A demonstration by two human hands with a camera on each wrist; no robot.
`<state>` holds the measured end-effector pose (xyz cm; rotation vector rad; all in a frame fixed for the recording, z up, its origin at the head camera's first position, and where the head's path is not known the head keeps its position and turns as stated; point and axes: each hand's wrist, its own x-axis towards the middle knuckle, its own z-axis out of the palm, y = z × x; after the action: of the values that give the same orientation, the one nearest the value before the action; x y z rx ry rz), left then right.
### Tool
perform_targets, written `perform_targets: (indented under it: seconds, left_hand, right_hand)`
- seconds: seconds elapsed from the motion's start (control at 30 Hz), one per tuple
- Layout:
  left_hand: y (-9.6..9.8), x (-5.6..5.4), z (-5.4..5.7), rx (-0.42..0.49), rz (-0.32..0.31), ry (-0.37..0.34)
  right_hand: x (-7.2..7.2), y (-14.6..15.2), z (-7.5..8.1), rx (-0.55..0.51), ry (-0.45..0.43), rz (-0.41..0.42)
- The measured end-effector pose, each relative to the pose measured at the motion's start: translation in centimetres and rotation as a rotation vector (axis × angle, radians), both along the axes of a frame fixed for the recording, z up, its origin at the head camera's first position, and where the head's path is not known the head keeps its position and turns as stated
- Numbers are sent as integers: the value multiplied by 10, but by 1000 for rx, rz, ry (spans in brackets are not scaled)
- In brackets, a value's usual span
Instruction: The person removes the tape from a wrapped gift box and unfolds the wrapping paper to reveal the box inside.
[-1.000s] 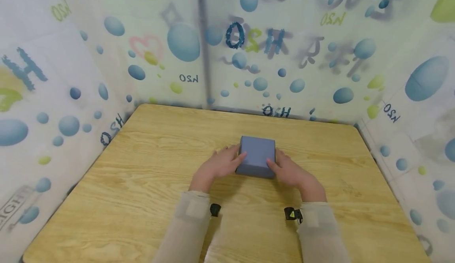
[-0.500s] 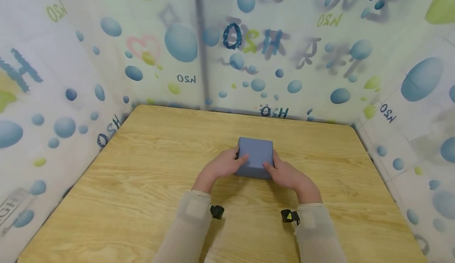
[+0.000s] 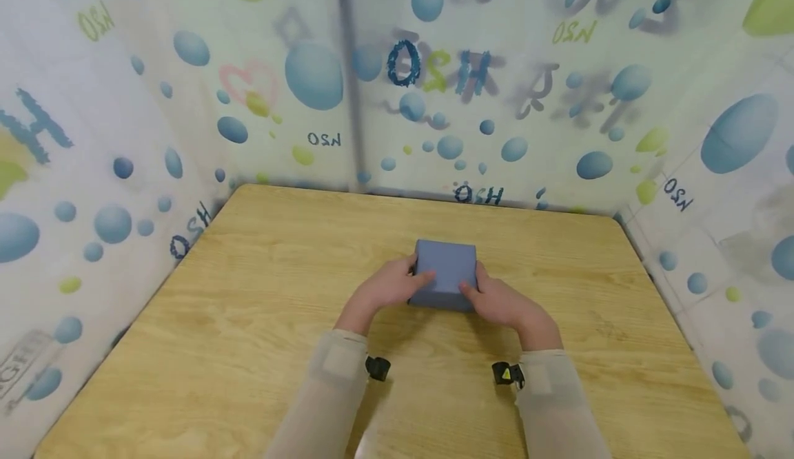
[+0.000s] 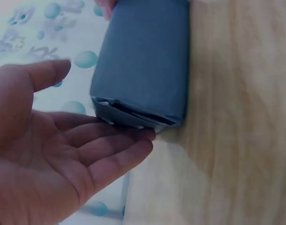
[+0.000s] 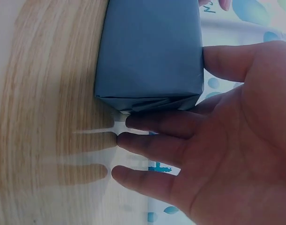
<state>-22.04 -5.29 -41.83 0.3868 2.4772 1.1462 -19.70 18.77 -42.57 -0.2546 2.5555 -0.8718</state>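
A box wrapped in plain blue-grey paper [image 3: 445, 262] sits in front of me between both hands. Folded paper flaps show on its two ends in the wrist views. My left hand [image 3: 391, 283] is at the left end, thumb over the top face. In the left wrist view its straight fingers [image 4: 117, 161] lie along the folded end. From the other side my right hand [image 3: 502, 300] touches the box, thumb at the top edge. Its fingers [image 5: 152, 145] stretch out straight and spread beside the right end, casting shadows on the wood.
The box is over a light wooden table [image 3: 298, 252] with rounded corners. Walls with printed blue and green bubbles [image 3: 313, 76] enclose its back and sides. Small black cameras [image 3: 377, 368] are strapped at both wrists, below pale sleeves [image 3: 322, 397].
Both hands have drawn in closer against the box's ends, their fingers less spread in the head view. The head view has shifted slightly; the box holds nearly the same place.
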Motion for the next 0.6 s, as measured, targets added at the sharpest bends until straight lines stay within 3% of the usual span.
perform_targets:
  seconds: [0.17,0.43,0.6]
  left_hand:
    - [-1,-3,8,100,88,-13]
    - [7,2,19,213,142,-41]
    - [9,4,23,318,175,-23]
  right_hand:
    - [-1,-1,1,-47,22,3]
    - [0,4,20,-209,226,-13]
    - [4,2,33,-270,310,28]
